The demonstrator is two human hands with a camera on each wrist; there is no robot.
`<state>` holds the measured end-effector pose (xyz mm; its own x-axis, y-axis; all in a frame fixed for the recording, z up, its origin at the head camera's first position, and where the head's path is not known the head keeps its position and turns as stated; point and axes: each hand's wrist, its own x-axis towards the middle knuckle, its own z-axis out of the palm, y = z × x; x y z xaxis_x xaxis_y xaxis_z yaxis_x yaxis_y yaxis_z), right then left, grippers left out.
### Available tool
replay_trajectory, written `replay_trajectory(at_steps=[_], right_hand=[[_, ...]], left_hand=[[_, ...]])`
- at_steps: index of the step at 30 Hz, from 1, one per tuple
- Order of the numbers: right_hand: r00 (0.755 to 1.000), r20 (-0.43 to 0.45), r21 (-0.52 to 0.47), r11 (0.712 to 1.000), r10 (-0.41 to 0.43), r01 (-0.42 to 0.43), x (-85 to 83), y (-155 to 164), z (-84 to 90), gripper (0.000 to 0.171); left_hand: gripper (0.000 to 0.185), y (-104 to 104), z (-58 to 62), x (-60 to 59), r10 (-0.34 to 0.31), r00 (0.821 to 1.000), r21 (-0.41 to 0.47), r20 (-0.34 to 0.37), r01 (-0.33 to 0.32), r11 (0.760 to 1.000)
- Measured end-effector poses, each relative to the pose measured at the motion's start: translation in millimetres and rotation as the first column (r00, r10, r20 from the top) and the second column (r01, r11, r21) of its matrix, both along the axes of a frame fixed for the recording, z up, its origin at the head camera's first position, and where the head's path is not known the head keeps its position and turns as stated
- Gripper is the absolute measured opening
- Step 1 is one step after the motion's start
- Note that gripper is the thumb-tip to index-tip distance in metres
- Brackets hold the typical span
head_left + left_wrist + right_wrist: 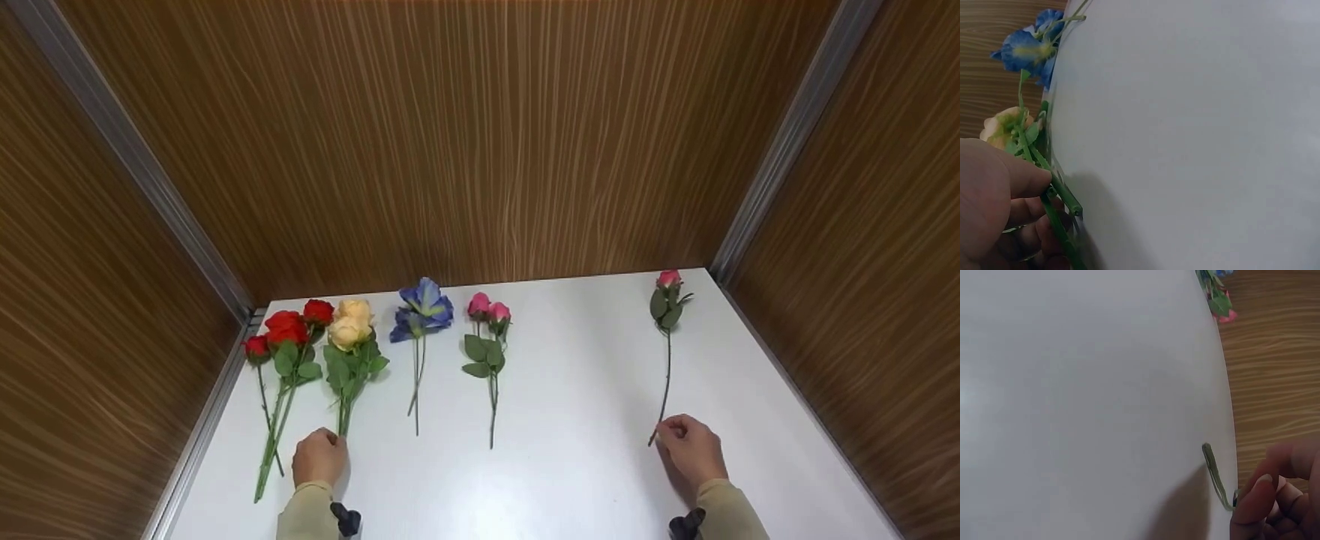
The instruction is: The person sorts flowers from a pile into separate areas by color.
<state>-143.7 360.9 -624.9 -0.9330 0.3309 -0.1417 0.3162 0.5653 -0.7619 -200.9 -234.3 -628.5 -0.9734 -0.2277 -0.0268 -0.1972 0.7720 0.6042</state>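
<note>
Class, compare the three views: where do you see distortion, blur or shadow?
Head view: sharp and evenly lit, though the wood-grain walls splay outward. Left wrist view: the white table edge bows and the blue flower looks soft. Right wrist view: the right hand is blurred, with a shadow beside the thin green stem.

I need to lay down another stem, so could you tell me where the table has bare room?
The widest bare patch lies between the pink pair and the single rose. The table's near strip is bare too. The left side is crowded.
</note>
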Motion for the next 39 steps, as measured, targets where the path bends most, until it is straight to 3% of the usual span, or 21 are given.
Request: replay_trajectory(at_steps=[16, 31, 39], right_hand=[[0.995, 0.100, 0.096, 0.995, -0.014, 0.005, -33.4, 10, 1.8, 0.044], [0.996, 0.086, 0.141, 0.990, -0.014, 0.001, -43.8, 11, -3.2, 0.034], [0.992, 0.124, 0.138, 0.990, -0.019, 0.002, -45.1, 15, -2.3, 0.029]], left_hand=[[0.019, 3, -0.2, 0.3, 0.004, 0.999, 0.002, -0.037, -0.004, 1.000], [0.020, 6, 1.1, 1.4, 0.027, 0.998, -0.006, -0.053, -0.028, 1.000], [0.019, 6, -1.1, 4.6, 0.033, 0.998, -0.017, -0.063, -0.034, 0.999]])
